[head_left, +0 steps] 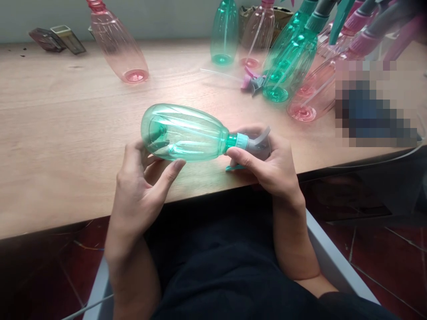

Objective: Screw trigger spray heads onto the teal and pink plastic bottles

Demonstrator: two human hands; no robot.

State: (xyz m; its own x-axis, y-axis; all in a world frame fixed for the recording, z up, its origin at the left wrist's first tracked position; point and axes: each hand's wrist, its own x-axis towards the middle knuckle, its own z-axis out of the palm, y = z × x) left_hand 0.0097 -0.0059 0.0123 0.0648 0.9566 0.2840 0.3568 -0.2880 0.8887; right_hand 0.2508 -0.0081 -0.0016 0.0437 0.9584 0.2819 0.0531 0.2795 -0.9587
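The green spray bottle [187,133] lies on its side in the air, just above the near edge of the counter [66,133], about the middle of the view. Its round base points to 9 o'clock and its neck to 3 o'clock. It is clear plastic, and a thin tube shows inside.

The left hand [143,182] is at the base end, at 7 o'clock from the bottle. Its fingers are loosely curled and cup the base from behind and below, and the thumb reaches up and touches the underside of the bottle.

The right hand [270,166] is at the neck end. Its fingers are wrapped close around the grey spray head [258,146], and the thumb lies across it just beside the pale blue collar [242,141]. A green trigger tip shows under this hand.

On the counter, at 11 o'clock, one pink bottle [118,44] leans without a head. At 12 o'clock stands a green bottle [224,31] with a pink one just beside it. At 1 to 2 o'clock there is a heap of green and pink bottles [290,58] with heads on, leaning one over another. A loose pink spray head [250,82] lies in front of this heap. Two small dark boxes [56,39] are at the far edge, at 10 o'clock
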